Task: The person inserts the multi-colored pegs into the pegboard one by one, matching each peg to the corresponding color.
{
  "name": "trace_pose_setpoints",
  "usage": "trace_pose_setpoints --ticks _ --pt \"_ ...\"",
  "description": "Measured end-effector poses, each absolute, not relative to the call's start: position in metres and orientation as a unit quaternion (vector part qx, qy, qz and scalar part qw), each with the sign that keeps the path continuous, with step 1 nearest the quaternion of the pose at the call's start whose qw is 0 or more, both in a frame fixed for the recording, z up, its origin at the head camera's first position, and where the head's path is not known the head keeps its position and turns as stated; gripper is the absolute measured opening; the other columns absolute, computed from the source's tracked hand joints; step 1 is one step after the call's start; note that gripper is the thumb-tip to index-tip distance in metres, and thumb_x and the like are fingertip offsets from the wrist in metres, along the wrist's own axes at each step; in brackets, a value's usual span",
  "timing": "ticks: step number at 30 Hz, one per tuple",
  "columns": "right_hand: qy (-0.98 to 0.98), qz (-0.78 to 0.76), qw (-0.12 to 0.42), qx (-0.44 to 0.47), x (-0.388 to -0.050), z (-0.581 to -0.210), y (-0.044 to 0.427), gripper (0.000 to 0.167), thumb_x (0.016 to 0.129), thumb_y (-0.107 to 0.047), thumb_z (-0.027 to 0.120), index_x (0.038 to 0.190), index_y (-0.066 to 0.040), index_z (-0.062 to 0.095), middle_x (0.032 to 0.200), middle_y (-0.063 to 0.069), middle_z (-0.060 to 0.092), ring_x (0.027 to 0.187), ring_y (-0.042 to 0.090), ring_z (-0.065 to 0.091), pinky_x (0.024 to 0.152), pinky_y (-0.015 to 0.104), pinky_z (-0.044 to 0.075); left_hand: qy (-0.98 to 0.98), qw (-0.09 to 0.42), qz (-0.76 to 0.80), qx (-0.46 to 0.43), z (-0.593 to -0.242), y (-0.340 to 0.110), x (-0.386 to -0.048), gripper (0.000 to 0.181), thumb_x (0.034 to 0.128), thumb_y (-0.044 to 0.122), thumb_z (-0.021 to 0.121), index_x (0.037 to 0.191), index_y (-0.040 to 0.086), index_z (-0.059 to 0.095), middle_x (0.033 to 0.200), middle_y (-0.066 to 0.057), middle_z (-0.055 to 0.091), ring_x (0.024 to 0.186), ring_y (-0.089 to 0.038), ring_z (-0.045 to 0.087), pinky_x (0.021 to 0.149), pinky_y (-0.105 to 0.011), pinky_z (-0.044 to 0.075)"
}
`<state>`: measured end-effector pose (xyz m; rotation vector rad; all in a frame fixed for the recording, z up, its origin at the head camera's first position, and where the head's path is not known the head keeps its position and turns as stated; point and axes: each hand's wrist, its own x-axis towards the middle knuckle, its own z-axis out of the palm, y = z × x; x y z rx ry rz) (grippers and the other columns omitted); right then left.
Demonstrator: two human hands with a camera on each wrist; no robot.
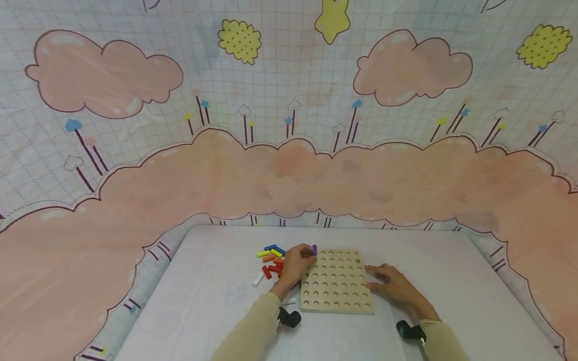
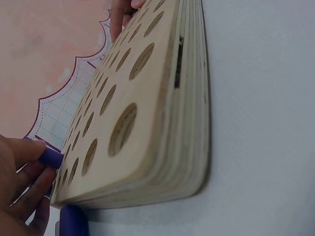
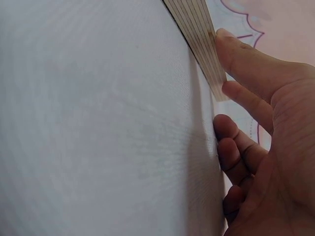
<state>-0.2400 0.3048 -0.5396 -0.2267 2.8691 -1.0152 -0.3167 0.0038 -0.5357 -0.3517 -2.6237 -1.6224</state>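
Observation:
At the far-left corner of a square wooden board with rows of round holes, my left hand pinches a purple peg between thumb and fingers. The peg stands roughly upright there; the left wrist view shows it against the board's face, but whether it sits in a hole I cannot tell. My right hand touches the board's right side with thumb and index finger. In the right wrist view its other fingers curl loosely by the table, holding nothing. Another purple peg lies beside the board's left edge.
Left of the board lies a loose pile: yellow peg, blue peg, orange peg, red peg and white peg, among several others, partly behind my left hand. A white cloth covers the table; a patterned curtain hangs behind.

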Motion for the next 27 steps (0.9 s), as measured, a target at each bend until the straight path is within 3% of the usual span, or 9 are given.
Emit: trace_pose_setpoints --ticks 27 --pt "0.94 -0.332 0.046 -0.072 -0.2414 -0.5425 0.3051 0.057 0.085 -0.042 0.073 0.135 -0.017 0.06 0.11 0.001 0.059 0.101 0.018 0.049 0.089 0.04 0.043 -0.854 0.015 -0.503 -0.131 -0.5411 0.0034 -0.32 0.017 0.0885 0.014 0.072 0.105 0.01 0.07 0.099 -0.004 0.074 0.088 -0.013 0.066 0.085 -0.032 0.057"
